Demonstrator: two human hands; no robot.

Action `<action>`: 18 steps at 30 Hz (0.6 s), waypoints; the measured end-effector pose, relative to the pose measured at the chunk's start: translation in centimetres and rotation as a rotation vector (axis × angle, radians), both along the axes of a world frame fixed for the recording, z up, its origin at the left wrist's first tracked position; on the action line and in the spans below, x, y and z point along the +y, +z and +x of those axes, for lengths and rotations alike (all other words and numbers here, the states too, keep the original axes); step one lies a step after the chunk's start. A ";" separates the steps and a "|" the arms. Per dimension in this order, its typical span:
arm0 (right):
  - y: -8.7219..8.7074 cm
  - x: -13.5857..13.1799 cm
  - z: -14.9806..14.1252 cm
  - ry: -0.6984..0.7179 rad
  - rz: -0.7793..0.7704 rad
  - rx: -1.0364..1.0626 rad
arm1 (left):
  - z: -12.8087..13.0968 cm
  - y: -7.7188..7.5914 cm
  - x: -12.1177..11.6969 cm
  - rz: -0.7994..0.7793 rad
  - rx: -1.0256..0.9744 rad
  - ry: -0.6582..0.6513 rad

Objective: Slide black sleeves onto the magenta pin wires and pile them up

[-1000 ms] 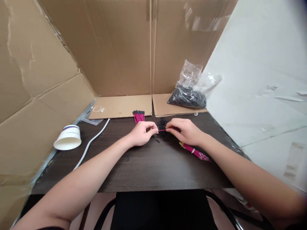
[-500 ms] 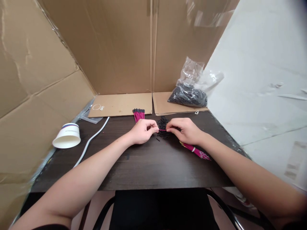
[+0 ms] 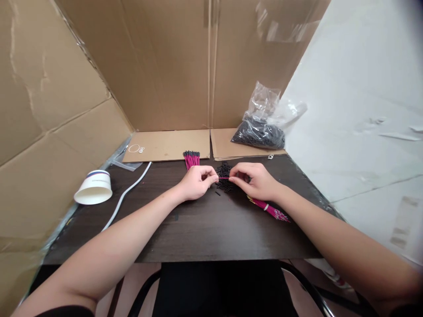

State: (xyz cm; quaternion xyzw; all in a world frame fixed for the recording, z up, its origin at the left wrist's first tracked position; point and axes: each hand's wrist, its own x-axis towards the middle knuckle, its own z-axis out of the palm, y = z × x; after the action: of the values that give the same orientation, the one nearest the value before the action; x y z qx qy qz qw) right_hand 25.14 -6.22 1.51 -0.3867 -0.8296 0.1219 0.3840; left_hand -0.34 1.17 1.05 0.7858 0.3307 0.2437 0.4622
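A short magenta wire [image 3: 224,178] stretches between my two hands, just above a pile of small black sleeves [image 3: 225,169]. My left hand [image 3: 197,182] pinches one end, and my right hand [image 3: 253,179] pinches the other; both tips are hidden in the fingers. Behind my left hand lies a bundle of magenta wires with black ends [image 3: 192,159]. Close by my right wrist rests another magenta wire bundle [image 3: 273,212], held by a white band, with its wire ends uncapped.
A clear plastic bag of black sleeves [image 3: 259,132] sits on cardboard at the back right. On the left are a tipped white paper cup [image 3: 94,188] and a white cable [image 3: 127,191]. White rings [image 3: 135,149] lie on the back-left cardboard [image 3: 168,145]. Cardboard walls enclose the dark table [image 3: 198,233].
Both hands stay in nearly the same place, still pinching the magenta wire. The view has shifted very slightly.
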 end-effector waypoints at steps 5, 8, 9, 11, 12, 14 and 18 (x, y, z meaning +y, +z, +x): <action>-0.1 0.2 0.0 0.025 0.019 0.001 | 0.0 -0.2 0.1 -0.018 -0.001 -0.003; -0.2 0.1 -0.1 0.020 0.003 -0.008 | 0.1 -0.2 0.1 -0.032 0.004 -0.011; -0.1 0.0 -0.2 0.011 -0.011 -0.008 | 0.1 -0.2 0.1 -0.034 0.001 -0.010; -0.1 -0.2 -0.4 -0.005 -0.046 0.007 | 0.2 -0.2 -0.2 -0.030 -0.011 -0.003; -0.1 -0.3 -0.5 -0.008 -0.060 0.017 | 0.2 -0.1 -0.4 -0.026 -0.016 0.000; -0.2 -0.5 -0.8 0.006 -0.066 0.024 | 0.4 0.0 -1.0 -0.022 -0.021 0.000; -0.6 -0.7 -1.3 0.037 -0.020 0.002 | 0.6 0.3 -1.7 -0.010 -0.013 -0.024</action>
State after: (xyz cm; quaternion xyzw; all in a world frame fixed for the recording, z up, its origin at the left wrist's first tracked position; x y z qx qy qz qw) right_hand 23.88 -6.90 0.93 -0.3749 -0.8349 0.1379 0.3787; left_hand 0.27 -0.53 1.32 0.7859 0.3195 0.2413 0.4713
